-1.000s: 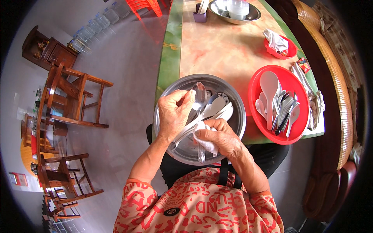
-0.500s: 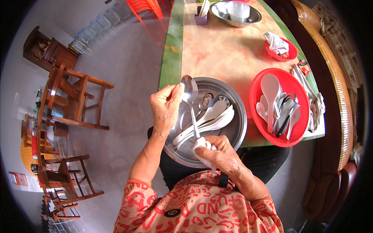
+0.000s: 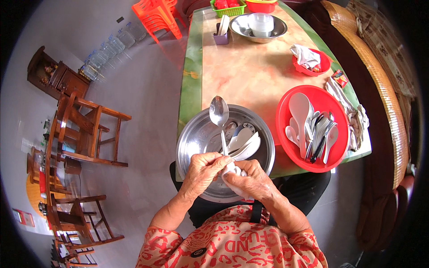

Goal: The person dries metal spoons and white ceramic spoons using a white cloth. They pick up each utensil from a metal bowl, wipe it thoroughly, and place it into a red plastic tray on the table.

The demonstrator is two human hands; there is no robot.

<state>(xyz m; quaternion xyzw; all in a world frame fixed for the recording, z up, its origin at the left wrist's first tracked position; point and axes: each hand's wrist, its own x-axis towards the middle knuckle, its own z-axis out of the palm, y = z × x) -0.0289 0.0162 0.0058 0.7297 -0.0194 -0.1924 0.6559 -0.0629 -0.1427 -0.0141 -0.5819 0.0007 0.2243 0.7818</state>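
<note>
A long-handled metal spoon points away from me, its bowl over the steel basin. My left hand is closed, pinching the lower handle. Just beside it, my right hand is closed on a white cloth bunched around the handle's end, which is hidden. Several white soup spoons and some metal spoons lie in the basin beneath. To the right, a red oval basin holds many white and metal spoons and a large white rice paddle.
The marbled table bears a red bowl with a white cloth, a crumpled cloth, a steel bowl with plastic tubs, and a purple holder. Wooden chairs stand left; a bench runs along the right.
My left hand has moved from the spoon's bowl down to its handle, next to my right hand. The view has shifted slightly; the cloth stays in my right hand.
</note>
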